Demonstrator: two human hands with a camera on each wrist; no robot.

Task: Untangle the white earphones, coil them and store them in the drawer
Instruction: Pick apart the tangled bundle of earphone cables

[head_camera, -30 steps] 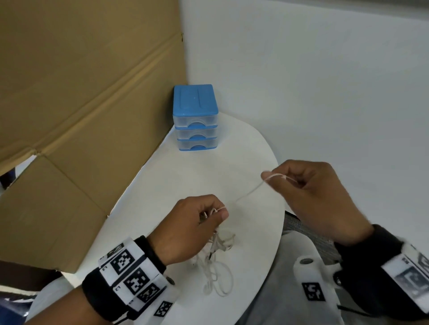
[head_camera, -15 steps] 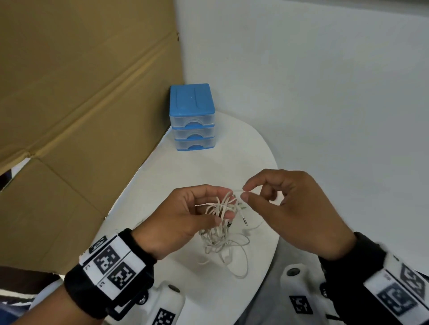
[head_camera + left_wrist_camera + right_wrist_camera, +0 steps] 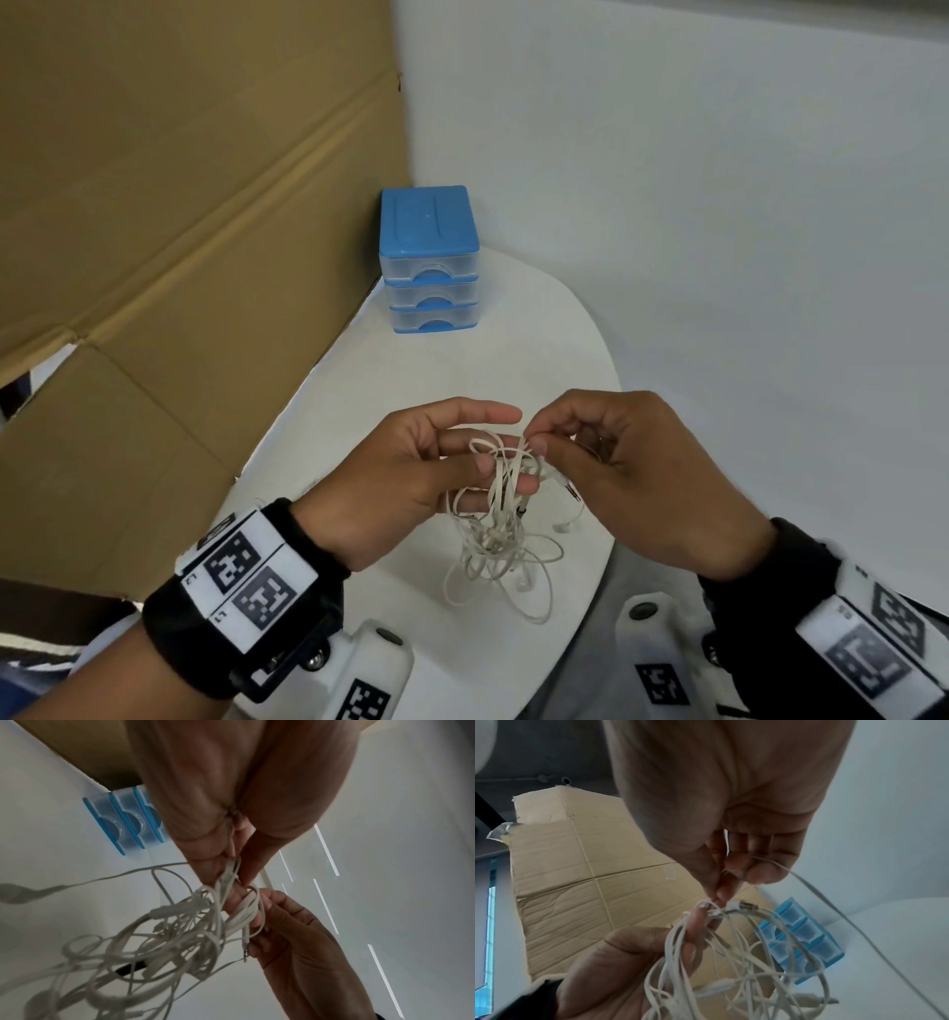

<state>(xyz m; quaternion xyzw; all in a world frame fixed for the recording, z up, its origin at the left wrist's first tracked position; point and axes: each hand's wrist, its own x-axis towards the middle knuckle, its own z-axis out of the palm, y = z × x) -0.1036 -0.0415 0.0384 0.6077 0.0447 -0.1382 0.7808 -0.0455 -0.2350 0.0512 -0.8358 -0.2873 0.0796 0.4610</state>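
The white earphones (image 3: 495,534) hang as a tangled bunch of loops above the white table (image 3: 390,390). My left hand (image 3: 493,462) holds several strands draped over its fingers, with the thumb pressing them. My right hand (image 3: 534,442) pinches a strand at the top of the bunch between thumb and forefinger. In the left wrist view the earphones (image 3: 180,933) spread below the fingers, and the jack plug (image 3: 245,949) dangles by the right hand (image 3: 264,902). The right wrist view shows the pinch on the cable (image 3: 721,908). The blue drawer unit (image 3: 429,257) stands at the table's far end, with all three drawers closed.
A large cardboard sheet (image 3: 179,231) stands along the table's left side. A white wall (image 3: 719,205) runs behind and to the right. The table's rounded right edge (image 3: 606,514) lies under my right hand.
One second ago my hands were apart with a strand stretched taut between them. They have come together, and the cable is now gathered in loops over my left fingers.
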